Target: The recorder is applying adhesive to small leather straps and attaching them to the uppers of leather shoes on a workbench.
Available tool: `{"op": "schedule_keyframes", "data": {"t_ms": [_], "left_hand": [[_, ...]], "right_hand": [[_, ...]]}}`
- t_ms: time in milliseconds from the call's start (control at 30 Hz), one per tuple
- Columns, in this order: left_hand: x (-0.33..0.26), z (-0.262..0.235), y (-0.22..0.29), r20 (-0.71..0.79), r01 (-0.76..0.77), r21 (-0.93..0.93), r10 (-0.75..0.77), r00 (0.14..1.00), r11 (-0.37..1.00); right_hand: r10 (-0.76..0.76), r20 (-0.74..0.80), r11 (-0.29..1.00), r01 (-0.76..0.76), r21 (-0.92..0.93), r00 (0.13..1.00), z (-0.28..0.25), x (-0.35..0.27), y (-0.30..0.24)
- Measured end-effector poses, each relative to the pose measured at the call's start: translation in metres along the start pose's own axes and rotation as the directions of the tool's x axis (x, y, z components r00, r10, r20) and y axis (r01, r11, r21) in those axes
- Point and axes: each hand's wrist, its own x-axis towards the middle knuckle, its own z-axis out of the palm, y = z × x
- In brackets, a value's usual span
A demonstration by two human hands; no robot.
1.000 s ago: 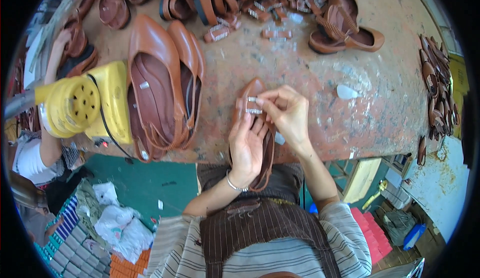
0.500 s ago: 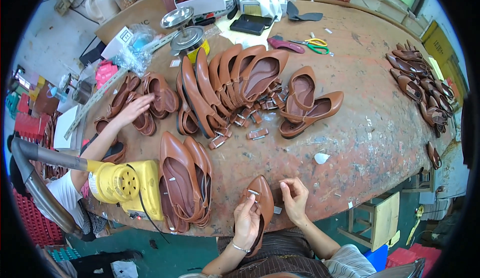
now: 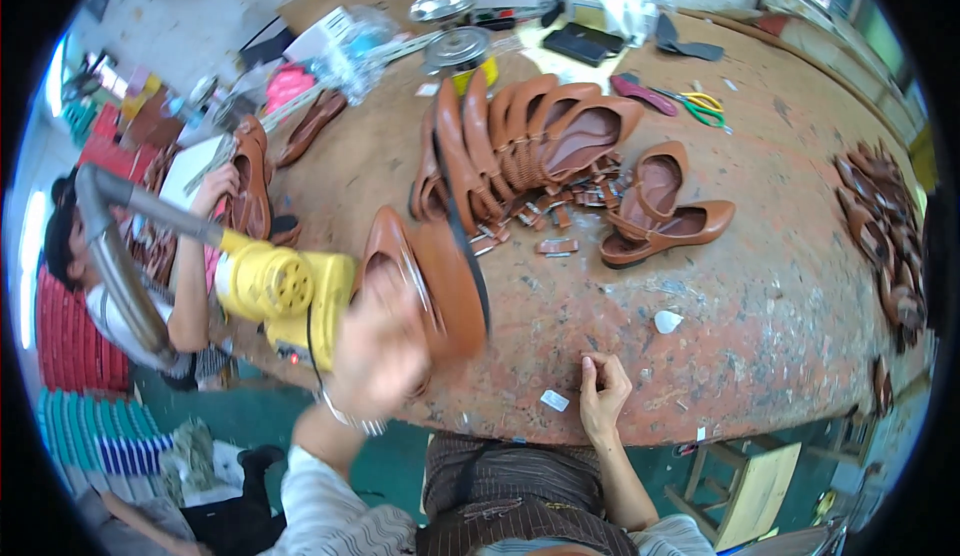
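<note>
My left hand (image 3: 380, 351) is smeared by motion, so its fingers cannot be read. It is over the near group of brown leather shoes, against a brown pointed shoe (image 3: 448, 281) that stands on its side with the dark sole edge facing right. Another brown shoe (image 3: 385, 241) stands just left of it. My right hand (image 3: 606, 396) rests by the table's near edge, thumb and forefinger pressed together; anything between them is too small to make out. A small pale label (image 3: 554, 400) lies left of that hand, and a white blob (image 3: 668, 322) lies beyond it.
A yellow machine (image 3: 285, 286) with a grey hose stands left of my left arm. Beyond are a row of slingback shoes (image 3: 500, 141), small brown strap pieces (image 3: 556, 247), a shoe pair (image 3: 665, 231) and pliers (image 3: 705, 106). A co-worker's hand (image 3: 215, 188) touches shoes at far left.
My left hand has swung left and away from my lap, and the shoe it held there now appears beside the standing shoes. The right hand has stayed near the edge. The view has shifted.
</note>
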Motion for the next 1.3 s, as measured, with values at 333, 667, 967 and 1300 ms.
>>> {"op": "schedule_keyframes", "data": {"t_ms": [333,667,967,1300], "left_hand": [[0.108,-0.057,0.129,-0.121,-0.185,0.898,0.628,0.769,0.399],[-0.001,-0.159,0.013,-0.234,0.354,0.863,0.335,0.913,-0.360],[-0.001,-0.111,0.026,0.001,0.026,0.999,0.780,0.626,-0.022],[-0.077,-0.105,-0.118,-0.117,0.142,0.974,-0.145,0.983,0.175]], "right_hand": [[0.002,-0.032,1.000,-0.002,0.013,0.999,0.001,0.006,-0.007],[0.075,-0.029,0.994,-0.072,0.080,0.997,-0.016,-0.016,0.012],[-0.105,-0.359,0.946,-0.018,-0.324,0.927,-0.057,0.037,0.028],[0.108,-0.275,0.962,-0.170,-0.214,0.955,-0.055,0.058,0.035]]}}
